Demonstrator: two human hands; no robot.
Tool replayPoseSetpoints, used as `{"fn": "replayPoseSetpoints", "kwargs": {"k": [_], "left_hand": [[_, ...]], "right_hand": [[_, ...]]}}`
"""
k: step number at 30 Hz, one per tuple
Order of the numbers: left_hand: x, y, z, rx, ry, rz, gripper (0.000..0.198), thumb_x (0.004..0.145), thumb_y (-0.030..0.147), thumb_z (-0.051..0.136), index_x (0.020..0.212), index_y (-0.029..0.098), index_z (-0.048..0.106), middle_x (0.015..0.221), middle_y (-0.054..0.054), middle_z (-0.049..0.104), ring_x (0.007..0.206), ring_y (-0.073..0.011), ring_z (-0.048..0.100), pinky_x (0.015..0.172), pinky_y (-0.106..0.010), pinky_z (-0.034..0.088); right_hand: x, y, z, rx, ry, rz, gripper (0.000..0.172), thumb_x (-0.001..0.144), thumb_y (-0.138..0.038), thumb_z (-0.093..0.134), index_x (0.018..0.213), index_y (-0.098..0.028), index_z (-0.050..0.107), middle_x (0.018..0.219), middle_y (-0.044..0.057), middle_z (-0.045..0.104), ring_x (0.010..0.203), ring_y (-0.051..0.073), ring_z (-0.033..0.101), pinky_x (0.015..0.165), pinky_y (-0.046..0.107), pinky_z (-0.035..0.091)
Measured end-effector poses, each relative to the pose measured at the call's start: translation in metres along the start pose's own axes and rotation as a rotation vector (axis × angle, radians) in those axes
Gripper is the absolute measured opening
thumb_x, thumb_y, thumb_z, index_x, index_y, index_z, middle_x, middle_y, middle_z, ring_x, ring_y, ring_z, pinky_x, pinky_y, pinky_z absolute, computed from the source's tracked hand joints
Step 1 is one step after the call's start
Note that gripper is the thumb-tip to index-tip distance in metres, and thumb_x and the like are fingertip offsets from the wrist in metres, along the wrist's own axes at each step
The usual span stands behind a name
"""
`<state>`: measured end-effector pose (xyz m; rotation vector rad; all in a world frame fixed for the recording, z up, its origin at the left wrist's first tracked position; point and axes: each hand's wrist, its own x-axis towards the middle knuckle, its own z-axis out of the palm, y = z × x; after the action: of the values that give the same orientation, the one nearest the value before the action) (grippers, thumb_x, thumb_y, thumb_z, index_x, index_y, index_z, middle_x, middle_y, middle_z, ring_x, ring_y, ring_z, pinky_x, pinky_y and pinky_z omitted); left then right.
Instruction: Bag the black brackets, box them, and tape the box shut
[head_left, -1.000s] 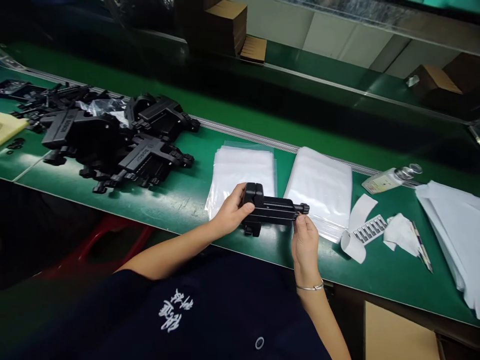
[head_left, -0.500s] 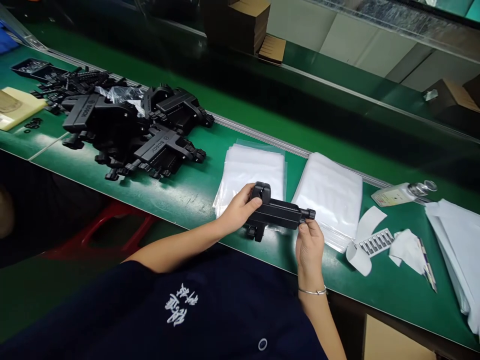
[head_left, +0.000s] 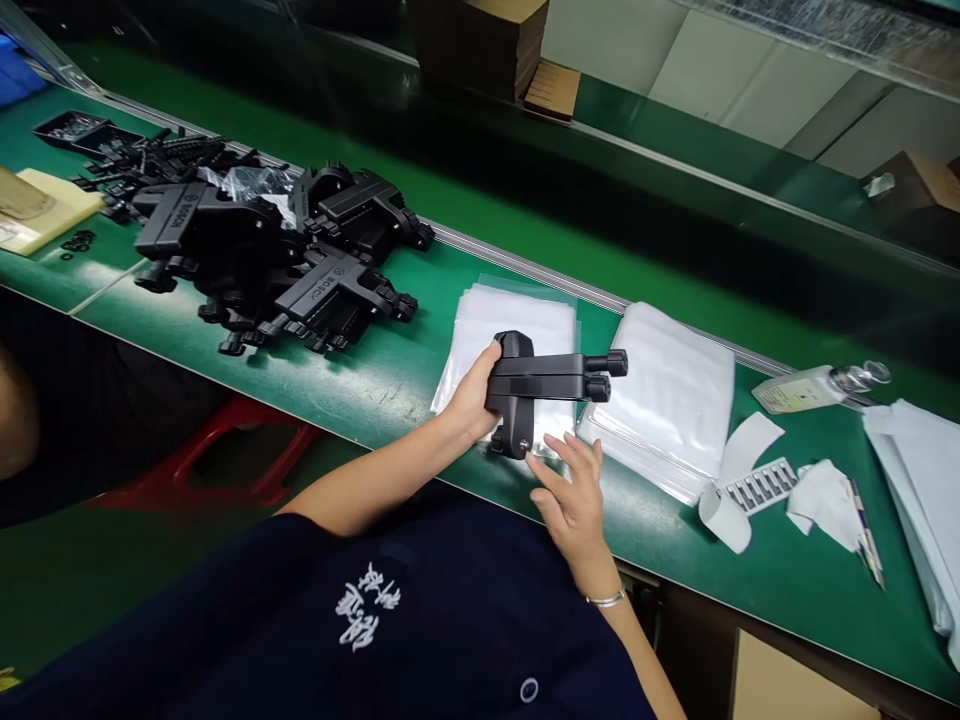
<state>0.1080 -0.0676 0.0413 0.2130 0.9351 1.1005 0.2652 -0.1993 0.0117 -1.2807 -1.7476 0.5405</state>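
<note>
In the head view, the black bracket (head_left: 540, 378) looks assembled, both end knobs (head_left: 617, 362) fitted; whether work remains cannot be told. Above the bench (head_left: 424, 370), its crosspiece sits in the left hand's (head_left: 471, 402) firm grip. The right hand (head_left: 579, 510) is loose, fingers spread beside its lower end, contact unclear.

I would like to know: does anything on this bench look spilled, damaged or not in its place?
Nothing looks spilled or damaged. Only slightly untidy: the label strip curls at one end, and close beside it lies crumpled white paper, which stands out against the flat stack of plastic bags.
</note>
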Motion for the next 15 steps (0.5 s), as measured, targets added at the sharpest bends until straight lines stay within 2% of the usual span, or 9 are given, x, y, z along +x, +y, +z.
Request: {"fn": "replayPoseSetpoints", "kwargs": {"k": [2, 5, 7, 8, 11, 13, 15], "left_hand": [[-0.002, -0.003, 0.002, -0.012, 0.004, -0.027, 0.035, 0.09, 0.048, 0.054, 0.091, 0.015, 0.064, 0.075, -0.003, 0.069, 0.073, -0.0176, 0.066, 0.07, -0.029, 0.054], [-0.01, -0.012, 0.003, 0.096, -0.074, 0.065, 0.042, 0.083, 0.056, 0.062, 0.092, 0.015, 0.064, 0.08, -0.004, 0.07, 0.081, -0.0196, 0.068, 0.075, -0.03, 0.054], [-0.017, -0.017, 0.002, 0.252, -0.223, 0.171, 0.052, 0.077, 0.06, 0.068, 0.102, 0.015, 0.064, 0.094, -0.007, 0.072, 0.097, -0.0237, 0.067, 0.084, -0.032, 0.053], [-0.022, -0.018, 0.002, 0.338, -0.324, 0.215, 0.058, 0.075, 0.06, 0.07, 0.111, 0.015, 0.063, 0.106, -0.009, 0.071, 0.107, -0.0262, 0.064, 0.09, -0.034, 0.051], [-0.034, -0.016, 0.002, 0.56, -0.676, 0.244, 0.076, 0.076, 0.05, 0.074, 0.14, 0.022, 0.046, 0.139, -0.012, 0.055, 0.132, -0.0303, 0.048, 0.106, -0.039, 0.041], [-0.038, -0.012, 0.003, 0.702, -0.856, 0.234, 0.086, 0.076, 0.039, 0.074, 0.15, 0.027, 0.032, 0.145, -0.012, 0.048, 0.134, -0.0305, 0.045, 0.106, -0.04, 0.039], [-0.039, -0.01, 0.006, 0.84, -0.905, 0.26, 0.09, 0.076, 0.03, 0.073, 0.153, 0.03, 0.024, 0.139, -0.011, 0.052, 0.126, -0.0288, 0.051, 0.1, -0.04, 0.043]], "right_hand": [[0.0, -0.004, 0.0, 0.025, 0.028, 0.009, 0.028, 0.089, -0.052, 0.057, 0.112, -0.041, 0.071, 0.123, 0.002, 0.065, 0.124, 0.029, 0.051, 0.119, 0.06, 0.006], [0.007, -0.008, -0.005, 0.363, 0.214, 0.219, 0.048, 0.085, -0.057, 0.06, 0.127, -0.035, 0.06, 0.131, 0.007, 0.06, 0.125, 0.03, 0.053, 0.114, 0.059, 0.027], [0.015, -0.006, -0.011, 0.666, 0.29, 0.407, 0.055, 0.081, -0.058, 0.065, 0.128, -0.031, 0.057, 0.128, 0.009, 0.061, 0.117, 0.028, 0.059, 0.103, 0.054, 0.044], [0.018, -0.004, -0.013, 0.779, 0.306, 0.495, 0.052, 0.08, -0.057, 0.067, 0.123, -0.029, 0.058, 0.122, 0.009, 0.065, 0.11, 0.027, 0.063, 0.097, 0.051, 0.05], [0.025, 0.007, -0.015, 0.92, 0.399, 0.694, 0.039, 0.081, -0.056, 0.065, 0.105, -0.026, 0.064, 0.103, 0.005, 0.071, 0.096, 0.022, 0.067, 0.087, 0.044, 0.056], [0.024, 0.014, -0.015, 0.951, 0.443, 0.751, 0.04, 0.082, -0.061, 0.059, 0.102, -0.026, 0.065, 0.1, 0.004, 0.072, 0.096, 0.022, 0.068, 0.088, 0.043, 0.056], [0.021, 0.018, -0.013, 0.954, 0.393, 0.776, 0.046, 0.084, -0.065, 0.052, 0.1, -0.025, 0.066, 0.099, 0.005, 0.073, 0.098, 0.024, 0.068, 0.088, 0.044, 0.056]]}}
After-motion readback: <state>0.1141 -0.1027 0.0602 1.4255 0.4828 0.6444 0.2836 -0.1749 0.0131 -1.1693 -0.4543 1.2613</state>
